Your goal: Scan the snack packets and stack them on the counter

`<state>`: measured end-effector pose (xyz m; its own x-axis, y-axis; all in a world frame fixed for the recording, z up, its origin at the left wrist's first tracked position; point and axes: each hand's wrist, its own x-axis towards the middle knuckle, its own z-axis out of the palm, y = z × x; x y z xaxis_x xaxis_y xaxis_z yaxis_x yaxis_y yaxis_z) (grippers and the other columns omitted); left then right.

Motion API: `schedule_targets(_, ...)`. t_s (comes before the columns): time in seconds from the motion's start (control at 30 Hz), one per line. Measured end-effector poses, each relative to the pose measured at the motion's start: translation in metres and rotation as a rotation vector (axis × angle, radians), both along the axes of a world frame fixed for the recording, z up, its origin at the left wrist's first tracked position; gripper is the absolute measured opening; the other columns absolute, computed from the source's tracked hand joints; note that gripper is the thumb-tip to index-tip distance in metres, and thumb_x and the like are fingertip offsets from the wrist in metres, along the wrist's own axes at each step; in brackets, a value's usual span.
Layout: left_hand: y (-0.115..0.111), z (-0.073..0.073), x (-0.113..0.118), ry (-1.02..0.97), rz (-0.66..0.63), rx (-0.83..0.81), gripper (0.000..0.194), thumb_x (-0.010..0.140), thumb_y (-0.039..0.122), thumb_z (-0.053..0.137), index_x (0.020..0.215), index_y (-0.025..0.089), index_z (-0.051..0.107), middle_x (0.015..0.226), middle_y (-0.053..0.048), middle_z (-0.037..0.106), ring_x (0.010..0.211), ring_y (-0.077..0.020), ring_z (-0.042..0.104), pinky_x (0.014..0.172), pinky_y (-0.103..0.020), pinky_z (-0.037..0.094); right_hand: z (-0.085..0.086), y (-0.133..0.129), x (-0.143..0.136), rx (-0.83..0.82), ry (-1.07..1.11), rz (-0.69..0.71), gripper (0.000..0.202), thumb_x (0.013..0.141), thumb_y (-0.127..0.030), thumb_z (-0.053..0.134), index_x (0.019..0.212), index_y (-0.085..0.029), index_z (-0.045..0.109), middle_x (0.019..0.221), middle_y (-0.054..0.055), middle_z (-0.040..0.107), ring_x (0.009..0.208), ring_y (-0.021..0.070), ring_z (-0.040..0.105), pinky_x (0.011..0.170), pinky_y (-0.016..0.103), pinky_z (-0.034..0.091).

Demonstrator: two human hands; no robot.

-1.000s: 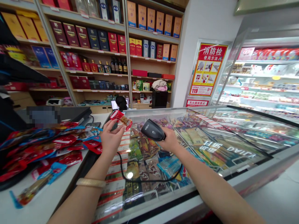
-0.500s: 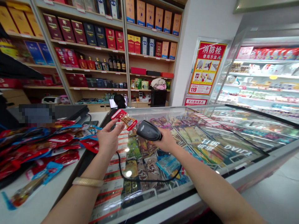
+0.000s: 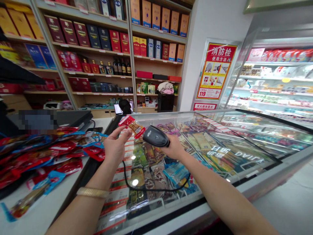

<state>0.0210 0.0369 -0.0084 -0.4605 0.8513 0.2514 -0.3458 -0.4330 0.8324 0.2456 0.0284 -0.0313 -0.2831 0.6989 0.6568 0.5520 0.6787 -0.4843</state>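
Pinched in my left hand [image 3: 114, 143] is a small red-ended snack packet [image 3: 133, 126] with a clear middle showing brown food. My right hand [image 3: 174, 147] grips a black barcode scanner [image 3: 155, 136], its head turned left towards the packet, close to the packet's right end. From the scanner a black cable [image 3: 151, 189] loops down over the glass top of a chest freezer [image 3: 244, 178]. Both hands are above that glass. To the left, a heap of red and blue snack packets [image 3: 53, 151] lies on a white counter [image 3: 56, 202].
Frozen goods [image 3: 156, 176] show under the freezer glass. Shelves of boxed bottles [image 3: 93, 36] stand behind, with a person's dark-haired head [image 3: 125, 106] near a laptop below them. A red and yellow poster [image 3: 216, 71] hangs on the wall. A lit refrigerated display [image 3: 281, 71] stands at right.
My left hand has shifted slightly right with the packet, bringing it nearer the scanner. The scanner and my right hand have hardly moved.
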Motion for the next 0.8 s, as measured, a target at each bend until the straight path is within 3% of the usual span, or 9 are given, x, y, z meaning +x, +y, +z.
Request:
schedule_targets(0.1,0.004,-0.005,-0.005,0.141,0.092,0.007,0.041,0.057,0.03,0.077,0.094,0.013,0.071,0.088,-0.007,0.069,0.081,-0.0201,0.068,0.085,-0.041,0.056,-0.001,0.001,0.0,0.026,0.033,0.003,0.021,0.07,-0.029,0.067,0.089,-0.02,0.069,0.081,0.004,0.073,0.072,0.0207,0.066,0.066,0.028,0.049)
schedule_targets(0.2,0.003,-0.004,-0.015,0.518,0.347,0.044,0.031,0.074,0.031,0.061,0.099,0.016,0.071,0.111,-0.011,0.065,0.1,-0.0232,0.064,0.094,-0.039,0.052,-0.003,0.001,0.001,0.052,0.05,-0.01,0.022,0.07,-0.029,0.066,0.089,-0.02,0.069,0.08,0.005,0.073,0.074,0.0221,0.067,0.067,0.029,0.05)
schedule_targets(0.3,-0.005,0.005,-0.025,0.933,0.59,0.046,0.04,0.081,0.021,0.048,0.116,0.016,0.067,0.123,-0.014,0.059,0.12,-0.0262,0.055,0.106,-0.041,0.041,-0.004,0.001,0.001,0.058,0.055,-0.018,0.024,0.07,-0.03,0.066,0.092,-0.02,0.069,0.084,0.006,0.073,0.076,0.0233,0.068,0.07,0.031,0.051)
schedule_targets(0.4,-0.014,0.012,-0.034,1.193,0.748,0.018,0.053,0.081,0.012,0.044,0.132,0.015,0.057,0.136,-0.017,0.053,0.135,-0.0293,0.042,0.116,-0.05,0.023,-0.005,0.001,0.002,0.059,0.057,-0.01,0.024,0.07,-0.029,0.065,0.092,-0.02,0.068,0.087,0.007,0.074,0.078,0.024,0.068,0.073,0.032,0.052)
schedule_targets(0.5,-0.015,0.007,-0.044,1.391,0.784,-0.098,0.055,0.079,0.008,0.043,0.132,0.014,0.057,0.138,-0.019,0.054,0.14,-0.0321,0.035,0.116,-0.057,0.011,-0.005,0.002,0.002,0.06,0.056,-0.018,0.023,0.07,-0.029,0.065,0.091,-0.02,0.068,0.086,0.006,0.074,0.079,0.0239,0.068,0.074,0.032,0.052)
schedule_targets(0.63,-0.007,-0.009,-0.056,1.583,0.677,-0.349,0.043,0.077,0.012,0.046,0.113,0.012,0.069,0.129,-0.023,0.06,0.133,-0.0382,0.042,0.112,-0.065,0.01,-0.004,0.004,0.004,0.081,0.062,-0.044,0.019,0.068,-0.026,0.064,0.086,-0.019,0.067,0.08,0.006,0.072,0.072,0.0225,0.066,0.067,0.03,0.05)
schedule_targets(0.8,-0.008,-0.011,-0.049,1.655,0.706,-0.396,0.037,0.081,0.014,0.044,0.104,0.01,0.072,0.129,-0.025,0.059,0.134,-0.0393,0.039,0.112,-0.066,0.009,-0.004,0.005,0.005,0.097,0.085,-0.072,0.015,0.066,-0.027,0.063,0.08,-0.02,0.065,0.071,0.004,0.069,0.063,0.0193,0.06,0.061,0.027,0.046)
